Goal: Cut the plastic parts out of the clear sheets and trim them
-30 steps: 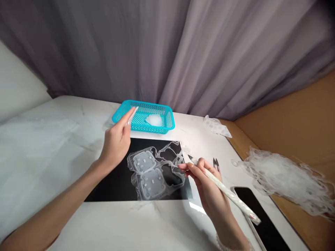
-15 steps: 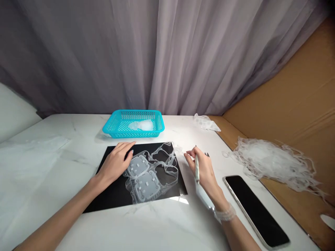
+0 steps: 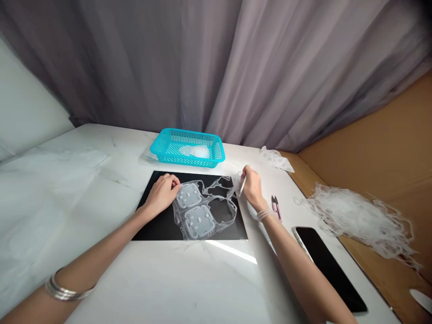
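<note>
A clear plastic sheet piece with two squarish moulded panels (image 3: 200, 221) and looping thin edges lies on a black mat (image 3: 151, 227). My left hand (image 3: 164, 191) rests over the mat's upper left, its fingertips closed on the piece's upper left edge. Beyond the mat's right edge, my right hand (image 3: 251, 185) is closed around a thin silvery pen-like tool (image 3: 242, 185), pointing down. Its fingertips are near some small translucent scraps (image 3: 237, 179) beside the mat's upper right corner. Small pink-handled snips (image 3: 276, 209) lie right of my right hand.
A turquoise basket (image 3: 187, 161) holding white translucent pieces stands behind the mat. At the right are a phone (image 3: 330, 270), a heap of clear plastic scraps (image 3: 361, 220) and cardboard. A translucent piece (image 3: 276, 159) lies at the back right.
The view has shifted. My right hand has moved up and away towards the scraps by the mat's corner, uncovering the snips. My left fingers have curled in at the piece's edge.
</note>
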The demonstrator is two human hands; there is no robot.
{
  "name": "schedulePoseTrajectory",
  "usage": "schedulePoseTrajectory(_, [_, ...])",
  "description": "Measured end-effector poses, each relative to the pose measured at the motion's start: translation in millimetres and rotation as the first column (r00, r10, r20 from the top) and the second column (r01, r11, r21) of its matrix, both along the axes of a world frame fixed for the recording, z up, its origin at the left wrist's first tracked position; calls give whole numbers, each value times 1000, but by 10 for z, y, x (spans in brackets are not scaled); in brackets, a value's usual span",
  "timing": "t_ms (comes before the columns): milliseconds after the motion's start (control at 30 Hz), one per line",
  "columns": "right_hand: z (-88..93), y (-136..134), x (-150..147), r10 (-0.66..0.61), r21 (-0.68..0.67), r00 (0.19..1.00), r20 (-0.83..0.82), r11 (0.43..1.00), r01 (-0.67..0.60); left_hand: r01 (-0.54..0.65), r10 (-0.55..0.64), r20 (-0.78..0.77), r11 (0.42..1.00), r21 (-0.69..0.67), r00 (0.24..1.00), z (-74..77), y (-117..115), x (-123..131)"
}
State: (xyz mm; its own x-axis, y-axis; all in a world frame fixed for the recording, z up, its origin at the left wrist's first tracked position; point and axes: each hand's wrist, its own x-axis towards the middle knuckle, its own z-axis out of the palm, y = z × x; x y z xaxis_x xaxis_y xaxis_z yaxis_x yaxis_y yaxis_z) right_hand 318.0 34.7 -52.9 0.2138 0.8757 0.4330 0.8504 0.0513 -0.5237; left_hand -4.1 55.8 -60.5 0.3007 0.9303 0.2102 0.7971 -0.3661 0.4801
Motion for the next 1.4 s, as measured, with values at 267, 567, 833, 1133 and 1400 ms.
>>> schedulePoseTrajectory(267, [431,-203,-206,-49,68,976,-214,996,65,194,-196,42,980,47,980,309,-276,-262])
schedulePoseTrajectory(567, [271,-609,-1547,246,-204,786,-568,883,-423,505,-414,-380,843,182,827,-86,-624,-561])
schedulePoseTrajectory(833, [250,-655,-1807,352,-214,876,-331,876,-433,507,-355,-483,831,230,801,-14,-631,-520])
schedulePoseTrajectory(1133, [157,-693,-2021,347,-154,938,-11,926,-344,456,-304,-464,851,260,832,-81,-693,-489])
schedulePoseTrajectory(1400, [89,-922,-1937,448,19,876,176,889,-458,429,-281,-469,869,245,837,-76,-727,-481])
